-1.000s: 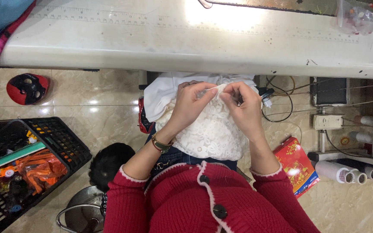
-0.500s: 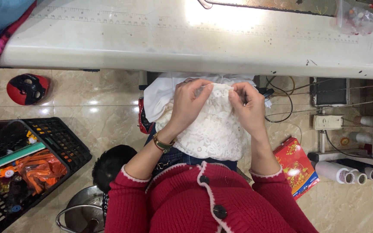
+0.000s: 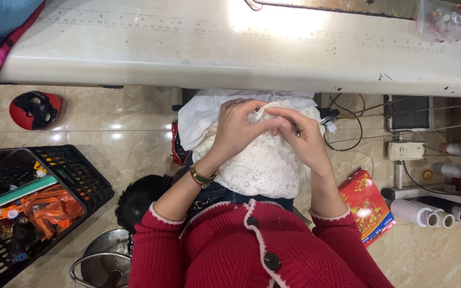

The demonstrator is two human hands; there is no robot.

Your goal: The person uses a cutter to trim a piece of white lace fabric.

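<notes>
Honestly, with the left hand [image 3: 238, 130] and right hand [image 3: 300, 138] both pinching a fold of the white lace cloth [image 3: 262, 165] on the lap — at six o'clock from the table [image 3: 188, 58] — a hard tug could tear it.

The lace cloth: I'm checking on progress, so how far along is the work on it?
Done: nothing shows as finished. In hand: the left hand and right hand pinch the upper edge of the white lace cloth on the lap. Left: most of the cloth lies bunched below the white table.
</notes>
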